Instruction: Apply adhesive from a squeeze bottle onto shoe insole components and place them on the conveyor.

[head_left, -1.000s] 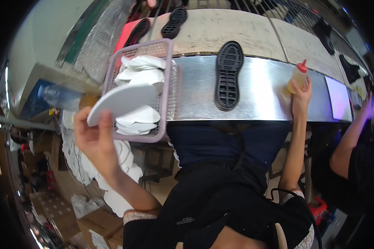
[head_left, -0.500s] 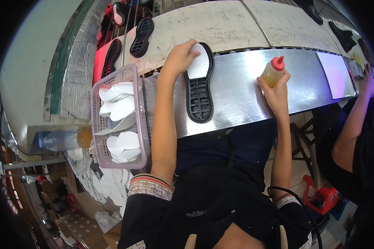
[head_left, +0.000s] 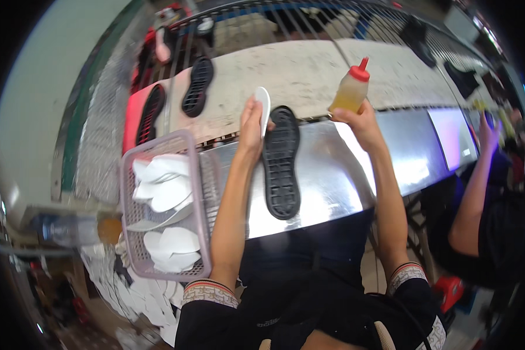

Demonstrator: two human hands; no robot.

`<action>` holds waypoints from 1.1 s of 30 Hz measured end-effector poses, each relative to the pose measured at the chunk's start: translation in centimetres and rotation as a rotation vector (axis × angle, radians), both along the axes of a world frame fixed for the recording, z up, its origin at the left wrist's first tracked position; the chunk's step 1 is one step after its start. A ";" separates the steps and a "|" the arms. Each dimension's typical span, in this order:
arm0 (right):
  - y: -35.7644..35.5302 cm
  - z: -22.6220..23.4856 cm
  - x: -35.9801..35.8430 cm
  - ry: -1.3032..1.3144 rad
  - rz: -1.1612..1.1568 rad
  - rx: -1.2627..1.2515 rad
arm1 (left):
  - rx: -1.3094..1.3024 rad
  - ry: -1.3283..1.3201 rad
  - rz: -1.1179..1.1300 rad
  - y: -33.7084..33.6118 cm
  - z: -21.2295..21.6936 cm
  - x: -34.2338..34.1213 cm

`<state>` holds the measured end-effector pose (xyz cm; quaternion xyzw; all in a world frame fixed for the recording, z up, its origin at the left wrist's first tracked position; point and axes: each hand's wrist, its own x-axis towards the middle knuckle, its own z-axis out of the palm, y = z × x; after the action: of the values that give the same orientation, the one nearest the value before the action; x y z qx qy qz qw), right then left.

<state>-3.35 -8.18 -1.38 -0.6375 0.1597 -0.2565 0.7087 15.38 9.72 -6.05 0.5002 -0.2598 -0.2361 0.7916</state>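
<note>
The left grip (head_left: 251,123) pinches a white pad (head_left: 264,108), tipped nearly on edge between thumb and fingers. Just right of that grip, a black sole (head_left: 281,166) lies on the steel bench (head_left: 326,189); whether pad and sole touch, I cannot tell. The right grip (head_left: 359,121) is wrapped round the lower part of a red-capped squeeze bottle (head_left: 351,88), nozzle up, some yellowish liquid inside. As far as shows, the sole's ribbed recess is uncovered, its pad not yet laid in; any liquid on either is too blurred to judge. More white pads (head_left: 172,245) remain in the basket (head_left: 199,204), left of the left grip.
</note>
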 end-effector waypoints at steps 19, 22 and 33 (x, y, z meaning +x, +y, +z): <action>3.3 1.3 6.5 -0.057 0.131 -0.116 | -0.380 0.615 -0.191 3.8 3.1 1.3; 3.1 1.5 6.1 -0.064 0.205 -0.270 | -0.324 0.630 -0.210 4.2 3.7 0.3; 2.3 2.0 5.6 -0.259 0.302 -0.377 | -0.170 0.600 -0.218 2.9 3.7 -0.8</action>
<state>2.30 -5.87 0.66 -0.7366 -0.0797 -0.2527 0.6222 14.59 12.63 -2.36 0.3096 -0.0859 -0.4338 0.8417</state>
